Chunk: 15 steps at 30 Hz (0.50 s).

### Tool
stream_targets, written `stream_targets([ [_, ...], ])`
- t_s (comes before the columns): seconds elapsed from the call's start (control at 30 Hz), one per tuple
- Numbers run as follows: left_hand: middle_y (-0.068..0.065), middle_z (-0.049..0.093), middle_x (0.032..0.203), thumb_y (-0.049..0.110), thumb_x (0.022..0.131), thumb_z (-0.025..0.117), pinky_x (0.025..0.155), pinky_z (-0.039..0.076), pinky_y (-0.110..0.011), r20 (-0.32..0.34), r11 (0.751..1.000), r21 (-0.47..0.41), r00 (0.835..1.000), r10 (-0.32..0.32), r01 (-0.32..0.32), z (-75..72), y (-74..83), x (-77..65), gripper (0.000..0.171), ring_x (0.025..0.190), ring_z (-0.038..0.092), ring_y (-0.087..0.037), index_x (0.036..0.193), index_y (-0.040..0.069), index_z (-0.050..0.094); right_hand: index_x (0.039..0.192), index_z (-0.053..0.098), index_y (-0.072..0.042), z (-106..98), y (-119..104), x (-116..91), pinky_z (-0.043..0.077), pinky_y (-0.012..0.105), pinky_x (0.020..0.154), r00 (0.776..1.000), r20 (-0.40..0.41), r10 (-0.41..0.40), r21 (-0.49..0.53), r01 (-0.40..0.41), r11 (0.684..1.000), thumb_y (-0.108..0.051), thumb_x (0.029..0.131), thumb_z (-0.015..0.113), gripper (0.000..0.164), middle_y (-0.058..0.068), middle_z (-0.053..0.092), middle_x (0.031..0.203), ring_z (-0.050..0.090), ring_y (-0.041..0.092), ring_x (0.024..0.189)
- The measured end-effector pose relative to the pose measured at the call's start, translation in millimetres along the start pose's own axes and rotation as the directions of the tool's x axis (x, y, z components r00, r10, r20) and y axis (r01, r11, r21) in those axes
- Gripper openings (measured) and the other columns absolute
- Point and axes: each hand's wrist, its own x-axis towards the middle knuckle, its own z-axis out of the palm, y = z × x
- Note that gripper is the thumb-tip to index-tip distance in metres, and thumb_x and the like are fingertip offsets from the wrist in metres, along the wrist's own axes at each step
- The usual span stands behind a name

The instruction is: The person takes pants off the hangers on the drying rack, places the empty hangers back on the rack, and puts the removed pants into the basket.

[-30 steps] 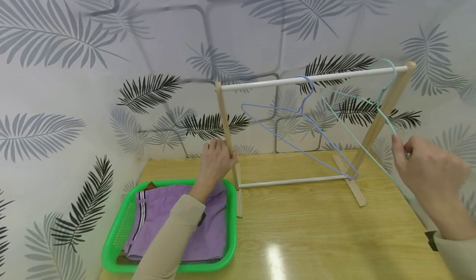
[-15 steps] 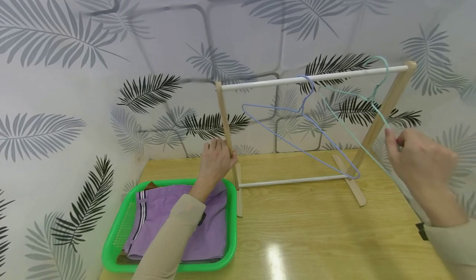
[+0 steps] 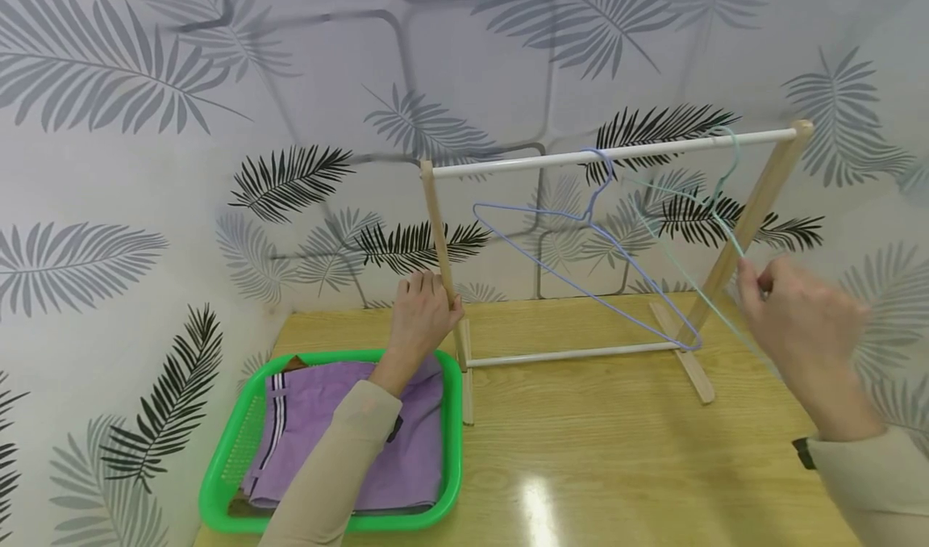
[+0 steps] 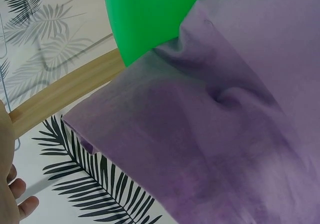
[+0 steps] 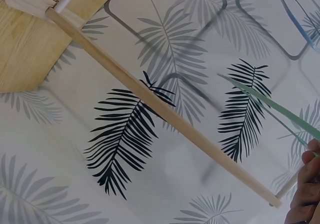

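My left hand grips the left wooden post of a small clothes rack; its fingers show at the edge of the left wrist view. On the right, my right hand pinches one side of a mint green clothes hanger. The hook of that hanger crosses the rack's white top rail in the head view; whether it touches the rail I cannot tell. A blue-violet hanger hangs by its hook from the rail, left of the green one. Part of the green hanger is behind my right hand.
Beneath my left forearm, a green basket holds folded purple clothing with a striped band. Rack and basket stand on a wooden table. Behind them is a leaf-patterned wall.
My right hand has moved left with the green hanger, and the hanger's hook has shifted left along the rail. The left hand stays on the post.
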Motion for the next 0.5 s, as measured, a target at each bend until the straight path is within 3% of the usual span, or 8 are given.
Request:
stream_targets([
  [0.2,-0.009,0.071,0.093,0.048,0.096,0.067,0.071,0.051,-0.036,0.001,1.000,-0.005,1.000,-0.006,0.006,0.2,0.9,-0.9,0.043,0.087,0.064,-0.025,0.094,0.005,0.071,0.075,0.065,0.000,5.3,-0.9,-4.0,0.011,0.035,0.042,0.999,0.012,0.047,0.024,-0.047,0.999,-0.047,0.101,0.050,0.056,0.021,0.055,0.051,0.024,0.024,0.037],
  [0.5,-0.008,0.071,0.092,0.047,0.096,0.068,0.071,0.050,-0.036,-0.002,1.000,-0.011,1.000,-0.013,0.013,-0.7,0.9,-0.3,0.042,0.086,0.064,-0.025,0.092,0.006,0.070,0.074,0.065,0.003,10.4,-1.5,-6.9,0.012,0.035,0.045,0.996,0.064,0.054,0.029,-0.056,0.998,-0.044,0.101,0.053,0.055,0.020,0.054,0.050,0.016,0.014,0.043],
])
